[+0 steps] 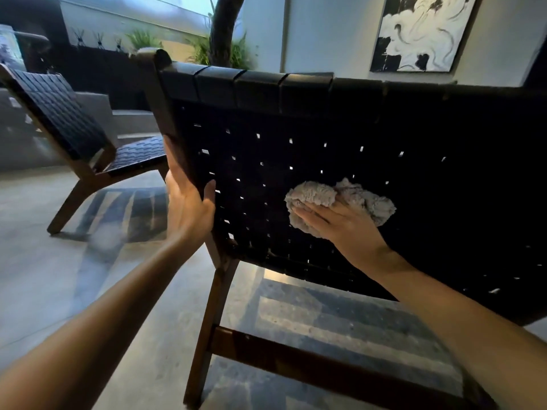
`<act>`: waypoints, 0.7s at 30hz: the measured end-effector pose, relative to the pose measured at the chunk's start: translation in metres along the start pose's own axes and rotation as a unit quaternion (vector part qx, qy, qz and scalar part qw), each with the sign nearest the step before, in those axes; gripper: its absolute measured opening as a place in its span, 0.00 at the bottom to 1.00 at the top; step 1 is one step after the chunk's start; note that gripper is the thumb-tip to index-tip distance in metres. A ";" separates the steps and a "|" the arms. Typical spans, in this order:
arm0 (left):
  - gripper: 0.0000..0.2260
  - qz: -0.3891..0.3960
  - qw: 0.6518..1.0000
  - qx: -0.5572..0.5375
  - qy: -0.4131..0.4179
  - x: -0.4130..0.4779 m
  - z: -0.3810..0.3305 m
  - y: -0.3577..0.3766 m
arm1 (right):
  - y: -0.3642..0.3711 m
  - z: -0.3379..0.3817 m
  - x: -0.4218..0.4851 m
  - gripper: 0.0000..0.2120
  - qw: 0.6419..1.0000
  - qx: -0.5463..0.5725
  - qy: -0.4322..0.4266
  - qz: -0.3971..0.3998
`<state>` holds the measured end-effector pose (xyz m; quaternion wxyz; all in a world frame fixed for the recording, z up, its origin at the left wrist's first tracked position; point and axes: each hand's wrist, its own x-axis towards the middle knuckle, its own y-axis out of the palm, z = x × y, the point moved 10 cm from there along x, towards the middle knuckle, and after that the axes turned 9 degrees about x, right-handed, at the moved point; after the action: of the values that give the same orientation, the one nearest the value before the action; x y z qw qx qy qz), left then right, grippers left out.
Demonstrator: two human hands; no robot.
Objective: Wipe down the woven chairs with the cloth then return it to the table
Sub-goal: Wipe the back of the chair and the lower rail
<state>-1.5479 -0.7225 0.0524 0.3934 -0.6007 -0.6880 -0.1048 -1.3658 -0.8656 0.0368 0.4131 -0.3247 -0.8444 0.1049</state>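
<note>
Near chair (325, 128): seen from behind; black woven backrest leaning away on a dark wooden frame, filling the middle and right of the view, with small specks of light through the weave.
Side post (161, 110): brown wood, left edge of the near chair's backrest, running down into the rear leg.
Left grip (189, 202): wrapped round the side post about halfway down, thumb lying on the edge of the weave, fingers hidden round the far side.
Right grip (352, 229): spread flat, fingers straight and pointing left, pressing the cloth onto the rear face of the weave.
Cloth (313, 196): grey, fluffy, bunched; held between the right palm and the woven back, in the lower middle of the backrest, bulging out above the knuckles and past the fingertips.
Far chair (62, 113): same woven make, at left, well apart from the near chair, back and seat both showing, touched by neither grip.
Rug (340, 321): blue with pale stripes, under the near chair and reaching towards the far chair.
Floor (35, 276): pale and smooth, left of the rug.
Painting (420, 31): black and white, on the wall at upper right.
Plant (219, 39): thick trunk with green fronds, behind the backrest's top edge.
</note>
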 end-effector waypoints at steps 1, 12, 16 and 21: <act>0.36 -0.016 1.000 -0.001 0.014 0.000 0.002 -0.004 | 0.005 0.011 -0.010 0.20 1.000 0.004 -0.017 0.019; 0.36 0.037 0.998 0.014 0.043 0.043 0.042 0.016 | 0.117 0.089 -0.043 0.30 0.917 -0.003 -0.156 0.367; 0.38 0.027 0.997 -0.024 0.075 0.038 0.035 0.024 | 0.105 0.092 -0.054 0.22 0.911 -0.052 -0.208 0.353; 0.38 0.048 0.995 -0.024 0.085 0.039 0.034 0.021 | 0.001 0.053 0.025 0.25 0.985 0.135 -0.016 0.108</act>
<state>-1.5416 -0.6672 0.0485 0.4403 -0.6315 -0.6196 -0.1527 -1.4169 -0.8442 0.0180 0.4256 -0.3534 -0.7892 0.2667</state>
